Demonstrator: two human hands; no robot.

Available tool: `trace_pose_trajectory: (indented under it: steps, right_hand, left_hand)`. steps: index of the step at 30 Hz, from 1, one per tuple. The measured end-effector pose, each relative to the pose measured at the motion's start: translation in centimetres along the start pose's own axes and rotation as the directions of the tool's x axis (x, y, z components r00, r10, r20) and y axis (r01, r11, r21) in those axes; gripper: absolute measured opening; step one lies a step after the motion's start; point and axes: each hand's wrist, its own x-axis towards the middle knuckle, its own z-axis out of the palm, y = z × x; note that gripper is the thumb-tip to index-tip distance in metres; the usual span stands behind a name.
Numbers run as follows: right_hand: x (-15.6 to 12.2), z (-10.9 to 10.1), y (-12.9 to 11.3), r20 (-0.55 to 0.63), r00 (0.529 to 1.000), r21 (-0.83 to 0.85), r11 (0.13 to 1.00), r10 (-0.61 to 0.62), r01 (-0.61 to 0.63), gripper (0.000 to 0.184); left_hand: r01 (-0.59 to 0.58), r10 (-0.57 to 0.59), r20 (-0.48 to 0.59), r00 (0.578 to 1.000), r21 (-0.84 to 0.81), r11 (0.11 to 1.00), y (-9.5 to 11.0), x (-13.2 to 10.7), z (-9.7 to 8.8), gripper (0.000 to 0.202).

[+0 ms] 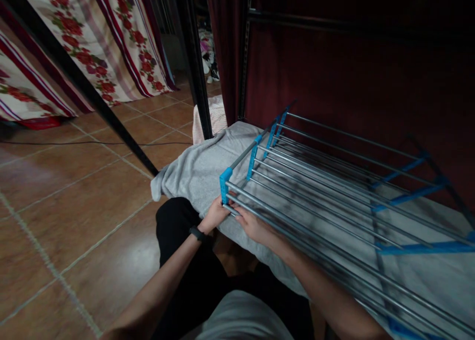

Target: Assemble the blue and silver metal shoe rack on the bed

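A drying rack of grey metal rods point(347, 129) and blue plastic brackets point(252, 159) stretches from the middle to the right edge. My left hand point(215, 214), with a dark band at its wrist, is closed around the lower end of the nearest blue end bracket point(224, 181). Beside it, my right hand point(254, 226) pinches the lowest metal rod point(230, 209) close to where it meets that bracket. The fingertips of both hands are partly hidden by the rods.
Beneath the rack lies a grey blanket point(193, 162) on a bed-like surface. A black metal post point(193, 63) and a slanting black bar point(92, 95) stand at the left. Behind hangs a dark red curtain point(315, 72); floral curtains point(122, 43) hang over the tiled floor point(85, 201).
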Motion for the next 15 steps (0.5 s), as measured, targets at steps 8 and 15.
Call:
trace_pose_trajectory:
  steps: [8,15]
  right_hand:
    - [-0.4,0.1,0.1,0.039,0.996,0.005,0.997,0.082,-0.082,0.04]
    - [0.7,-0.3,-0.6,0.059,0.998,-0.113,0.993,0.031,-0.024,0.03]
  left_hand:
    - [0.126,-0.082,0.165,0.983,-0.273,0.954,1.7,-0.6,-3.5,0.026]
    - [0.084,-0.104,-0.122,0.987,-0.165,0.983,2.4,1.0,-0.4,0.041]
